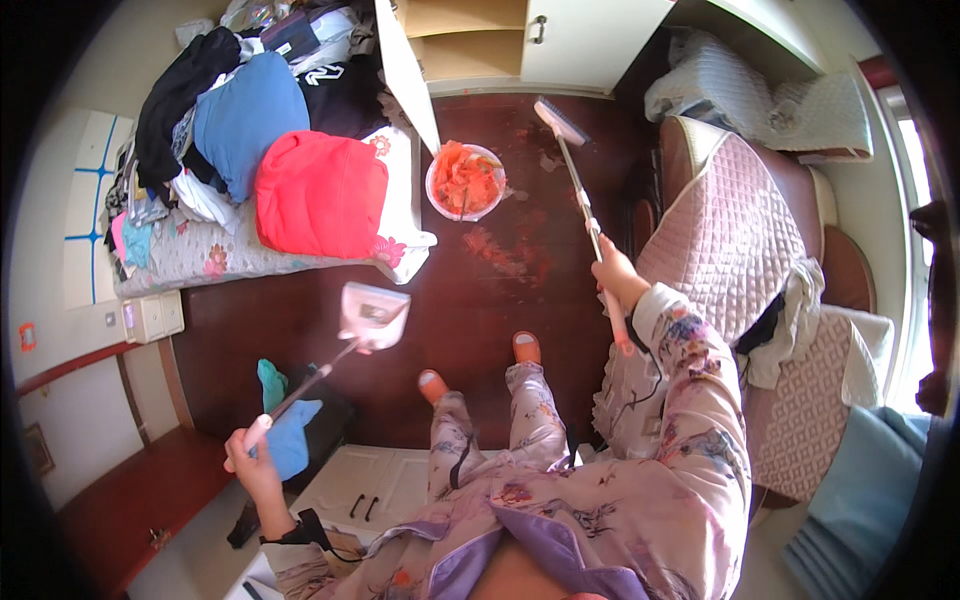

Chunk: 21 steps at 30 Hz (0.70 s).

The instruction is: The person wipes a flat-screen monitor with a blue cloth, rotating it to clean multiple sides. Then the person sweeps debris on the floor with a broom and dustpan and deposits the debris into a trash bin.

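My right hand (619,268) grips the pole of a long-handled floor brush (561,120), its bristled head resting near the far end of the dark red floor (495,315). At lower left my left hand (251,454) holds the pink handle of a long-handled dustpan (373,311). The dustpan's white pan is slightly blurred and hangs left of my feet. A round white bin (465,184) lined with an orange-red bag stands between the bed and the brush. Bits of debris (551,161) lie close to the brush head, and reddish patches mark the floor in front of the bin.
Left of the bin, a bed or low table with a flowered cover (217,259) bears heaped clothes and a red cushion-like bundle (322,195). An open white cabinet door (409,79) juts out beside the bin. At right stands a sofa with a quilted pink cover (724,225).
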Tool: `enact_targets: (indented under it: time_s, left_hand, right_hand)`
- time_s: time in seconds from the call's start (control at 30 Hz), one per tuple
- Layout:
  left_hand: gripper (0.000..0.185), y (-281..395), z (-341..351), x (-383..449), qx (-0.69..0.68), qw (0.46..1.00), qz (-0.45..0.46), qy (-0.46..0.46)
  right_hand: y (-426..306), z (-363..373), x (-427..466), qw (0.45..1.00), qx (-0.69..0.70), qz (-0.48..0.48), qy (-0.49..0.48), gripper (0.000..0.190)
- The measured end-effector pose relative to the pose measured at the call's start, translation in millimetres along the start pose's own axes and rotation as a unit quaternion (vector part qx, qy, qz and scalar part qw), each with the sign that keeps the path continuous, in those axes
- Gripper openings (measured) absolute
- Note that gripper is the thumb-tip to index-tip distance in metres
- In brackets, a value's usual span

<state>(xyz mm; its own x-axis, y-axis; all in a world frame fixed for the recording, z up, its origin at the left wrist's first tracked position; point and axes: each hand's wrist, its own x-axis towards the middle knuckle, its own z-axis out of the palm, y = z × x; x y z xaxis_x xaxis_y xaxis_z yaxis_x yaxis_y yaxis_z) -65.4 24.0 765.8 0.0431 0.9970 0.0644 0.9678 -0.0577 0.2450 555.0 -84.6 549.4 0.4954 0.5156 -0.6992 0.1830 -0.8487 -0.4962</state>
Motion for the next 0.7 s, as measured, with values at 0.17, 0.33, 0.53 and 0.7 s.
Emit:
enact_targets:
  time_s: [0.17, 0.33, 0.53, 0.7]
  left_hand:
    - [0.025, 77.8, 39.0, -37.0, -0.023, 0.999, 0.036, -0.019]
    - [0.025, 134.8, 78.7, -60.7, -0.073, 0.992, 0.074, -0.071]
    - [0.03, 180.3, 94.8, -81.4, -0.138, 0.986, 0.053, -0.078]
    - [0.03, 206.7, 105.3, -91.8, -0.168, 0.975, 0.091, -0.113]
  right_hand:
    - [-8.1, -16.6, 94.0, 0.994, -0.098, -0.038, -0.016, 0.066]
    - [36.7, 2.8, 110.1, 0.977, -0.183, -0.062, -0.086, 0.064]
    - [94.6, -28.8, -11.8, 0.963, -0.21, -0.006, -0.17, 0.072]
    - [93.8, -80.1, -89.2, 0.989, -0.09, 0.038, -0.115, 0.067]
